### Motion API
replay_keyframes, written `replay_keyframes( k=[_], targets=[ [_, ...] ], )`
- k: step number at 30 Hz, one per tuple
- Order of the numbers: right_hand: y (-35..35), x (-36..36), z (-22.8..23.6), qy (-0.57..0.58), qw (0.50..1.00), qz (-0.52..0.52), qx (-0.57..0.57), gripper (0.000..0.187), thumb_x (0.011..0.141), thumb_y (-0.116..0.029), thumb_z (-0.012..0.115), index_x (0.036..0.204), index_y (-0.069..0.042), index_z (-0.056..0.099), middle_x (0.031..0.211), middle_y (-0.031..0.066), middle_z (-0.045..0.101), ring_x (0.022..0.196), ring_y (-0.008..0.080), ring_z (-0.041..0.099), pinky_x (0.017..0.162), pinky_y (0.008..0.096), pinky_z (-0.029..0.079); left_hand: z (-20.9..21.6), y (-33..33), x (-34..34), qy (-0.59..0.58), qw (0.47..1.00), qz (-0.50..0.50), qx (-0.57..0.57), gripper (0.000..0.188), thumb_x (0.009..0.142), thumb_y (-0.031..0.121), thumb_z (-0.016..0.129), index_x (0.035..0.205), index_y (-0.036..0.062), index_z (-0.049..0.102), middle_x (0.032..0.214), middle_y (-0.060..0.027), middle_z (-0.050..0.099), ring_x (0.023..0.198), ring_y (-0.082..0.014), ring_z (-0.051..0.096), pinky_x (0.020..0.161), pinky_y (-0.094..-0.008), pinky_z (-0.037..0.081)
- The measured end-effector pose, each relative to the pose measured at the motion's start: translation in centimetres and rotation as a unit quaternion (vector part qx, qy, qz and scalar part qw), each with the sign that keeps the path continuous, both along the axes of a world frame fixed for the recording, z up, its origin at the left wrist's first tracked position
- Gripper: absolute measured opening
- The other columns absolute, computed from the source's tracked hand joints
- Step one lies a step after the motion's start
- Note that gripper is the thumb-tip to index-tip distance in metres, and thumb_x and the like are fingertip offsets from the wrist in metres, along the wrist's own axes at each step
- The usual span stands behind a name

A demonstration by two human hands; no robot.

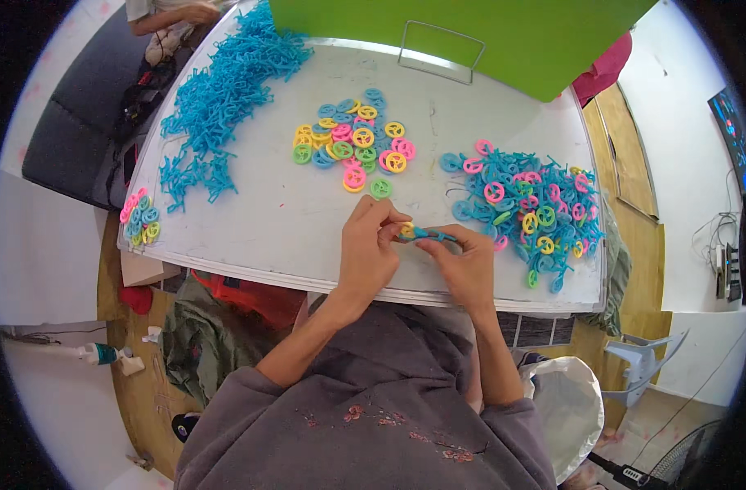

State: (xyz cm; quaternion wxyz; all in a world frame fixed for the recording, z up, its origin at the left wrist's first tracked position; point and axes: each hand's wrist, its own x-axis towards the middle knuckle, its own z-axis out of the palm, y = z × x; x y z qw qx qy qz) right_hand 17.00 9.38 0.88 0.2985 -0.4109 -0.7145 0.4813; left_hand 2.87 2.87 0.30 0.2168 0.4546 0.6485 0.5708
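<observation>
Over the near edge of the white table, my left hand (370,247) pinches a small yellow plastic wheel (406,230). My right hand (463,265) grips a blue plastic frame piece (435,235) whose end meets the wheel. Fingers cover part of both, so I cannot tell whether they are joined. Beyond my hands lies a loose pile of small spoked wheels (363,137) in blue, yellow, pink and green. A heap of blue pieces with wheels on them (528,204) lies to the right. Bare blue frame pieces (226,82) are heaped at the far left.
A small cluster of wheels (142,216) sits at the table's left corner. A green panel with a wire handle (442,53) stands at the back of the table (291,237). Another person's arm (173,16) shows at the far left. A white bag (565,408) hangs open by my right side.
</observation>
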Motion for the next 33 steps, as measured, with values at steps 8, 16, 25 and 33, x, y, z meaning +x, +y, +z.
replay_keyframes(
  k=[8, 16, 25, 33],
  targets=[
    [0.3, 0.0, 0.9, 0.033, 0.993, -0.021, -0.108, 0.016, 0.081, -0.011, 0.074, 0.09, 0.001, 0.071, 0.07, -0.0011, 0.064, 0.059, 0.0009, 0.05, 0.05, 0.0176, 0.033, 0.1, -0.1, 0.6, 0.072, 0.995, 0.037, 0.055, 0.022, 0.079, -0.017, 0.052, 0.089, -0.0019, 0.065, 0.081, -0.0116, 0.051, 0.07, -0.0217, 0.058, 0.061, -0.0289, 0.053],
    [1.1, 0.8, -0.1, 0.095, 0.961, 0.021, -0.26, 0.024, 0.087, -0.015, 0.069, 0.102, 0.004, 0.066, 0.085, 0.0078, 0.07, 0.077, 0.0094, 0.065, 0.068, 0.0205, 0.048, -0.1, 0.2, 1.0, -0.046, 0.995, 0.012, 0.092, 0.022, 0.08, -0.018, 0.052, 0.088, -0.0018, 0.066, 0.081, -0.0106, 0.052, 0.069, -0.0203, 0.058, 0.06, -0.0287, 0.055],
    [-0.8, -0.6, -0.9, 0.024, 0.994, -0.094, -0.049, 0.017, 0.084, -0.007, 0.071, 0.098, 0.003, 0.067, 0.086, 0.0069, 0.069, 0.078, 0.0109, 0.062, 0.072, 0.023, 0.048, 0.4, 0.1, 0.9, 0.002, 0.998, 0.013, 0.065, 0.023, 0.081, -0.018, 0.05, 0.091, -0.0024, 0.064, 0.084, -0.0107, 0.054, 0.074, -0.0212, 0.061, 0.063, -0.0293, 0.055],
    [-0.5, -0.1, -0.6, 0.02, 0.997, -0.026, 0.069, 0.014, 0.08, -0.001, 0.07, 0.094, 0.0, 0.066, 0.093, 0.0079, 0.068, 0.087, 0.0137, 0.061, 0.08, 0.027, 0.046, 0.1, -1.1, -0.3, -0.186, 0.979, -0.079, 0.01, 0.02, 0.082, -0.012, 0.056, 0.099, -0.0023, 0.062, 0.102, -0.0121, 0.06, 0.092, -0.0191, 0.063, 0.079, -0.0285, 0.055]
  ],
)
